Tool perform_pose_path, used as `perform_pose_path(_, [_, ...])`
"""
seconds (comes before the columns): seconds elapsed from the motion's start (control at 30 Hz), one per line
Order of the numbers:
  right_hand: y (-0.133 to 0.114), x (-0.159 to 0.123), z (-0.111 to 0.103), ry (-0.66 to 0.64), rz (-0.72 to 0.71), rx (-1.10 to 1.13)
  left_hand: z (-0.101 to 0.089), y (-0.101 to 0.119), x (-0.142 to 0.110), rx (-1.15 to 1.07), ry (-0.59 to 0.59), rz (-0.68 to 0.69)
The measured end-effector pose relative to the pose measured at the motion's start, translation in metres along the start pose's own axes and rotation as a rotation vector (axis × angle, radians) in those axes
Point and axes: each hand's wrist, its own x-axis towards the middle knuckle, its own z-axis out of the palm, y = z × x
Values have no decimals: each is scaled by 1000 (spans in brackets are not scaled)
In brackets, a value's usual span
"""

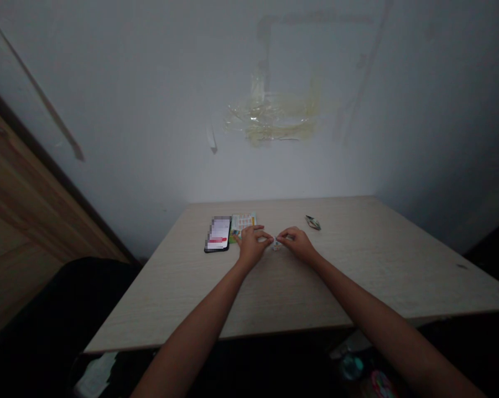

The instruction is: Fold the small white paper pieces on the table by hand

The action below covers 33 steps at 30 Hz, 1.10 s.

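Note:
My left hand and my right hand meet over the middle of the table, both closed in a pinch. Between their fingertips is a small whitish piece with coloured marks, too small to name and partly covered by the fingers. Each hand grips it from its own side. Behind my left hand lies a printed leaflet with green and yellow parts, its lower portion hidden by the hand. A smartphone with a lit, partly blurred screen lies left of the leaflet.
A small crumpled, dark-and-light item lies behind my right hand on the pale wooden table. The wall with peeling tape rises at the table's back edge. A dark shape stands at the left, and a bottle shows below the front edge.

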Motion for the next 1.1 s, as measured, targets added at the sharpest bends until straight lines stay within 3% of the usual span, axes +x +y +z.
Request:
perform_pose_path(0.27, [-4,1,0,13,23,-7,0,-1,0,11,19,-2])
perform_pose_path(1.1, [16,4,-1,165,169,105,0,-9,5,16,107,-48])
